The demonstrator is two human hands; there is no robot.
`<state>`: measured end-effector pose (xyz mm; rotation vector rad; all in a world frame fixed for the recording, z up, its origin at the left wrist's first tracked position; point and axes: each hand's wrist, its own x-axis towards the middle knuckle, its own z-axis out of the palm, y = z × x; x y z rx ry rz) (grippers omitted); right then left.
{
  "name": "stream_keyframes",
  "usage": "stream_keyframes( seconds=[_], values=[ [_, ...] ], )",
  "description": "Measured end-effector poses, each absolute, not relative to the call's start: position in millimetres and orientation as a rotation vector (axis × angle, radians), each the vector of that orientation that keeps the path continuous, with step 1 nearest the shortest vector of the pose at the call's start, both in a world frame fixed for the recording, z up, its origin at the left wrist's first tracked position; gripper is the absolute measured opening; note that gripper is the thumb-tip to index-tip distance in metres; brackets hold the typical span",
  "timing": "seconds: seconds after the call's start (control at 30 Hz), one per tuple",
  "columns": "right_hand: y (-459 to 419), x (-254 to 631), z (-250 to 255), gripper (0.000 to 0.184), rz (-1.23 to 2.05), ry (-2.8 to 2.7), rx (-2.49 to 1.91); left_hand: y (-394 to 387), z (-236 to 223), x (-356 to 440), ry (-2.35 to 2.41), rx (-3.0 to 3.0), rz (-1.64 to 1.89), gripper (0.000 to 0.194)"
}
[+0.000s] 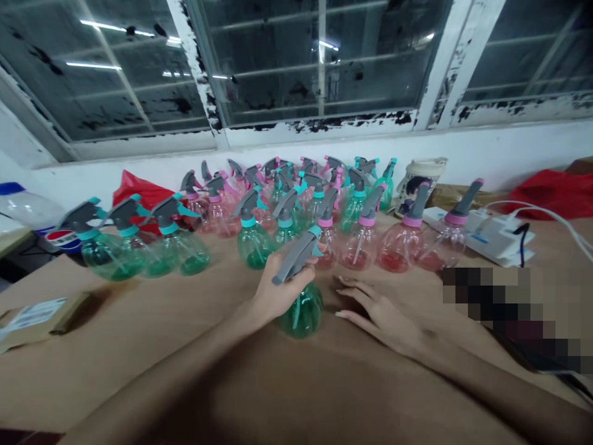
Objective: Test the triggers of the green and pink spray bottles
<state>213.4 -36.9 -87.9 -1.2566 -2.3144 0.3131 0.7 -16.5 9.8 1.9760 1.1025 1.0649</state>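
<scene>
My left hand (282, 281) is wrapped round the neck of a green spray bottle (303, 314) with a grey and teal trigger head. This bottle stands upright, close in front of me. To its right, my right hand (380, 315) rests low over the table with its fingers stretched out and nothing in them. Behind my hands runs a row of spray bottles: green ones such as the green bottle (254, 244), and pink ones such as the pink bottle (401, 247). Three more green bottles, among them one with a teal collar (193, 253), stand together at the left.
Many more spray bottles crowd near the wall. A patterned cup (419, 185), a white power strip (491, 235) with cables and a red bag (551, 194) are at the right. At the left lie a brown packet (44, 321), a large plastic bottle (28, 207) and another red bag (143, 191).
</scene>
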Motion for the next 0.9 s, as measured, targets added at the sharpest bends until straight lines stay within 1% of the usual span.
stream_keyframes(
  seconds=[0.1, 0.33, 0.5, 0.57, 0.67, 0.9],
  values=[
    [-33, 210, -90, 0.047, 0.294, -2.335, -1.261, -9, 9, 1, 1.046, 2.007, 1.047, 0.024],
    [-33, 211, -93, 0.05, 0.231, -2.334, -1.197, -7, 4, 16, 1.039, 2.082, 1.056, 0.016],
    [-31, 212, -93, 0.052, 0.276, -2.344, -1.203, -7, 14, 21, 0.988, 2.155, 1.047, 0.023],
    [-31, 213, -93, 0.054, 0.294, -2.327, -1.207, -6, 17, 19, 0.989, 2.177, 1.034, 0.019],
    [-31, 215, -92, 0.057, 0.32, -2.316, -1.214, -4, 16, 15, 0.998, 2.186, 1.027, 0.003],
    [-30, 217, -91, 0.059, 0.394, -2.33, -1.219, -4, 13, 12, 0.945, 2.246, 0.986, 0.006]
  ],
)
